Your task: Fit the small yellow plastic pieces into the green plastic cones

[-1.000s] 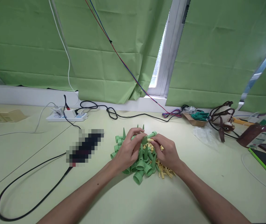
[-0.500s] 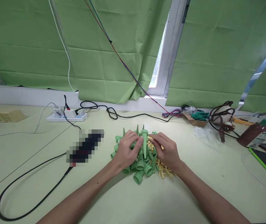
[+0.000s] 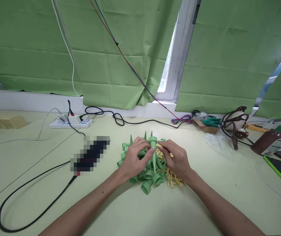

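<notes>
Left hand (image 3: 136, 156) pinching one green spike (image 3: 153, 141), right hand (image 3: 176, 157) pinching one yellow peg (image 3: 159, 145) beside it, above one green heap (image 3: 148, 174), one yellow heap (image 3: 173, 180) (both uncountable), short of the far edge of the tabletop (image 3: 140, 214)

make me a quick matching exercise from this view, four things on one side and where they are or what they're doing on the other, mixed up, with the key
Column 1
1. left hand
2. power strip
3. right hand
4. plastic bag

Column 2
A. pinching a small yellow piece
B. clear and crumpled, on the right side of the table
C. holding a green spike with its tip toward the wearer
D. white, with plugs in it

Right pairs: 1-C, 2-D, 3-A, 4-B
</notes>
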Demonstrator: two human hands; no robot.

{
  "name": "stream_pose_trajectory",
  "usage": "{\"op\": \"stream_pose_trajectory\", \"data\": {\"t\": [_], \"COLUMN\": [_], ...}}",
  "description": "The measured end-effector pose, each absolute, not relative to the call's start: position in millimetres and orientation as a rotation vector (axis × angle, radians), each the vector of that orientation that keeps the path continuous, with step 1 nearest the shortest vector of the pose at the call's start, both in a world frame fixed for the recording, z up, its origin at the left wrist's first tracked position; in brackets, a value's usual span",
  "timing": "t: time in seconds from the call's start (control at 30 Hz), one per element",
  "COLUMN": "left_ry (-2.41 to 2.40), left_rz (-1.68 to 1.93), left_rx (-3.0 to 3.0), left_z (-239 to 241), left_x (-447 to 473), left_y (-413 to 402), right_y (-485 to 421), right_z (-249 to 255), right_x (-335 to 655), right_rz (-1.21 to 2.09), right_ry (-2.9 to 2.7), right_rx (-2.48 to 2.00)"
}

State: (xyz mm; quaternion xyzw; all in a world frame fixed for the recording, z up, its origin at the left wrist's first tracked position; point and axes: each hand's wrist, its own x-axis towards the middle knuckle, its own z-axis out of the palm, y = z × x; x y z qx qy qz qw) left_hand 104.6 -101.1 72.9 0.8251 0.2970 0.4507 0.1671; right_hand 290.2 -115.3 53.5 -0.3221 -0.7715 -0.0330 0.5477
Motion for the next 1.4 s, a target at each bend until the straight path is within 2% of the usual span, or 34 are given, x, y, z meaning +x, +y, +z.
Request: {"op": "stream_pose_trajectory", "data": {"t": [0.83, 1.4], "left_ry": [0.726, 0.813], "left_rz": [1.242, 1.459], "left_rx": [2.533, 2.661], "left_z": [71.7, 63.1], "left_x": [99.8, 101.0], "left_y": [-98.3, -90.3], "right_y": [-118.7, -121.9], "right_z": [56.4, 60.7], "right_x": [291.3, 287.6], "right_rz": [0.065, 0.104], "right_ry": [-1.815, -1.847], "right_rx": [-0.801, -0.806]}}
